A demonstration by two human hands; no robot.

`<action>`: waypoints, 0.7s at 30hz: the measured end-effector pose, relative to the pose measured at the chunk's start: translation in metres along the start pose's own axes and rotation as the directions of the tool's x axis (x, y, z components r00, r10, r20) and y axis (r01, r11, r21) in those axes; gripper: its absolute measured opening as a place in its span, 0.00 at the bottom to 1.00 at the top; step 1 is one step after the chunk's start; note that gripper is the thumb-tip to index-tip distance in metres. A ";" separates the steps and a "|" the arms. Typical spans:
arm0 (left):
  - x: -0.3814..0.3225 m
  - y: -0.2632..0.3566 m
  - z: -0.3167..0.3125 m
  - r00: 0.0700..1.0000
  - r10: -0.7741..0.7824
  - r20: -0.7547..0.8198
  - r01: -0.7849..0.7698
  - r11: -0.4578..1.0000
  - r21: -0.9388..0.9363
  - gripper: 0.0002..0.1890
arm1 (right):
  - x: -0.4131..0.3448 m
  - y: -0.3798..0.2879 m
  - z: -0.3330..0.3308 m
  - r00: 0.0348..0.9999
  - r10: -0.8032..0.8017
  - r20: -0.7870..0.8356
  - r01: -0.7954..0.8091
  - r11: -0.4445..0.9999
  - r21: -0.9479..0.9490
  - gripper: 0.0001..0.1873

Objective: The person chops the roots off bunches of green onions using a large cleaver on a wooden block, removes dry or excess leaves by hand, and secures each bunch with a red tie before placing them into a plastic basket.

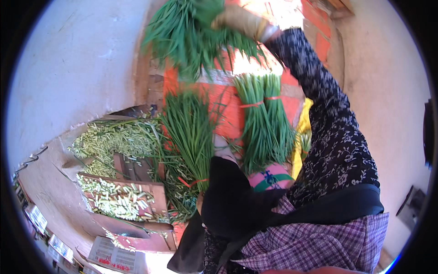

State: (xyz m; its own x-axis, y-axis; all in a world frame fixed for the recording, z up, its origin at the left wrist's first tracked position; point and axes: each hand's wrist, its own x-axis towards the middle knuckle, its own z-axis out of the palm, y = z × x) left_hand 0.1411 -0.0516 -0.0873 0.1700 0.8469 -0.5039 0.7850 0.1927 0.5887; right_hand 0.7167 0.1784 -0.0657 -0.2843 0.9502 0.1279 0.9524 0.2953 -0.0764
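Observation:
My right hand (239, 22), in a tan glove and blurred, reaches over a large heap of leafy green stalks, likely garlic chives (178, 37), at the top. Its fingers are lost among the leaves. Below, a bunch of chives (188, 133) with a red band near its stem end leans leaf tips up. Only a sliver of my left hand (199, 202) shows at that stem end; black cloth hides the rest. Two more banded bunches (261, 120) lie side by side to the right, pale stems towards the top.
A reddish wooden box (154, 202) at the left bears short cut stem pieces (119, 198). More cut pieces (126, 137) are heaped behind it. Orange sheeting (226, 102) covers the surface under the bunches. White walls rise on both sides; newspaper (113, 255) lies lower left.

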 end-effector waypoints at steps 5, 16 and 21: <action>-0.007 -0.008 0.000 0.998 0.017 -0.053 -0.018 0.999 -0.027 0.32 | -0.136 -0.157 -0.014 0.562 0.263 0.784 -0.826 0.236 0.512 0.27; -0.012 -0.019 0.006 0.958 -0.027 -0.286 -0.021 0.987 -0.162 0.29 | -0.361 -0.210 0.144 -0.095 0.900 0.426 -0.987 -0.142 0.081 0.54; -0.008 -0.001 -0.023 0.910 0.042 -0.413 -0.139 0.968 -0.208 0.28 | -0.364 -0.191 0.139 0.023 0.871 0.490 -0.996 -0.021 0.084 0.38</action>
State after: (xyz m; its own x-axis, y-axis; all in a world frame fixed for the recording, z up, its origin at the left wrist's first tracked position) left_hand 0.1254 -0.0471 -0.0699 -0.0586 0.9833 -0.1726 0.6129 0.1719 0.7712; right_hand 0.6232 -0.2099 -0.2352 0.7693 0.3283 -0.5481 0.2543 -0.9443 -0.2086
